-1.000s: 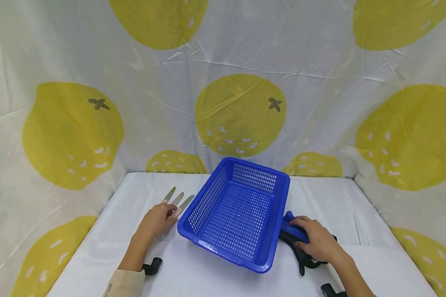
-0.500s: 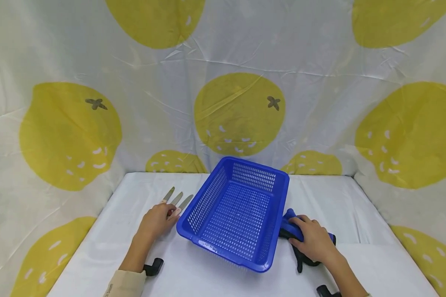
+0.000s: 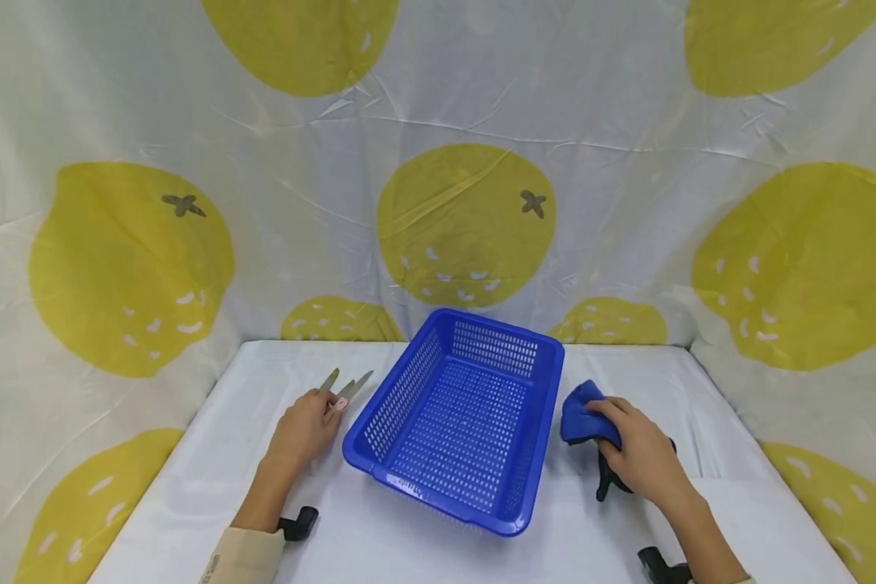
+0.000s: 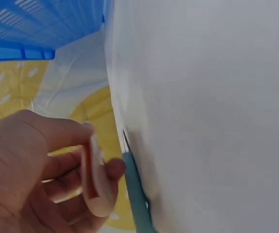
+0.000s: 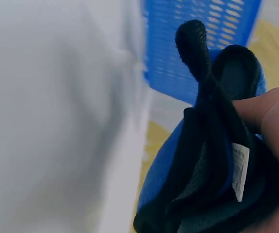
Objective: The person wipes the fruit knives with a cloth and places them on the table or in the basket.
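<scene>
My left hand (image 3: 301, 434) pinches a knife by its pale pink handle (image 4: 99, 187), between thumb and fingers. Its blade (image 3: 361, 382) points away, towards the back of the table. Two other knife blades (image 3: 329, 379) show just beyond the fingers. In the left wrist view, a knife with a teal handle (image 4: 137, 194) lies on the white cloth beside the fingertips. On the right, my right hand (image 3: 638, 454) grips a bunched blue fabric piece (image 3: 582, 415) with black edging. A black loop (image 5: 193, 46) and a white tag (image 5: 240, 171) show on it; its exact kind is unclear.
A blue perforated plastic basket (image 3: 438, 506) stands between the hands, with nothing in it. The table has a white cloth (image 3: 401, 543). A lemon-print curtain (image 3: 467, 97) hangs behind and at both sides. A black camera mount (image 3: 299, 524) sits on the left wrist.
My right hand has lifted the blue fabric piece slightly up and to the right, away from the basket. The left hand's pink-handled knife has tilted and shifted apart from the other knives.
</scene>
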Tool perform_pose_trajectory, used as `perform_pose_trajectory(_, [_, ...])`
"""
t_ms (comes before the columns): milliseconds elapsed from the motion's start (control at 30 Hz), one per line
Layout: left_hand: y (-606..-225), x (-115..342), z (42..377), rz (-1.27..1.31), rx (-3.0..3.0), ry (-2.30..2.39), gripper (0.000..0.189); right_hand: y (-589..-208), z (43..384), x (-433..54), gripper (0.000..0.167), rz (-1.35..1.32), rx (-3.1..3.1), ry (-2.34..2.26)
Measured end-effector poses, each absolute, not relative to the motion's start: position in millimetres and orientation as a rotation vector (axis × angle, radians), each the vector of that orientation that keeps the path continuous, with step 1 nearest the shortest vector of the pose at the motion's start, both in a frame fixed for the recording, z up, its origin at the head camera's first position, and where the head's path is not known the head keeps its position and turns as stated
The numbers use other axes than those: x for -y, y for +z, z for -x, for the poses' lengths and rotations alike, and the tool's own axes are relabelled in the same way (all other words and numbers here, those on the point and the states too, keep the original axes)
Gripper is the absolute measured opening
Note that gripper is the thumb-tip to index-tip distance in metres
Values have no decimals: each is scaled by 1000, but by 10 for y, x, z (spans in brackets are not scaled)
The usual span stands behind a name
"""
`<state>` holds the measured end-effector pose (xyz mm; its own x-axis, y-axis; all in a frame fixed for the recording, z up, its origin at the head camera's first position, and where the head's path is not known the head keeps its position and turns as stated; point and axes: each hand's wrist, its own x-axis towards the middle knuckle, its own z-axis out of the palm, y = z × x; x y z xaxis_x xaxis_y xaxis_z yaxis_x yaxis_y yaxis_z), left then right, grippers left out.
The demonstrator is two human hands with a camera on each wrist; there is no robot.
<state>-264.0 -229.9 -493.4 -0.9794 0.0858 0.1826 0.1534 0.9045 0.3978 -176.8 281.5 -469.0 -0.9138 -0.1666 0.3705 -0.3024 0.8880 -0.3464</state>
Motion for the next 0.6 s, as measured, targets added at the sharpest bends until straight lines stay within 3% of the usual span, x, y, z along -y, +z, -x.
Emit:
perform_pose_trajectory(167, [-4809, 2284, 2659, 234, 2786, -698, 27, -4521, 1794, -2837, 57, -372, 2621, 585])
perform_pose_trajectory(433, [-4605, 2071, 2608, 333, 2673, -845, 25, -4386, 1849, -2651, 82, -423, 2529, 649])
perform_pose_trajectory(600, [-4455, 1902, 2546, 406, 2622, -873, 23, -4313, 1903, -2499, 82, -463, 2489, 705])
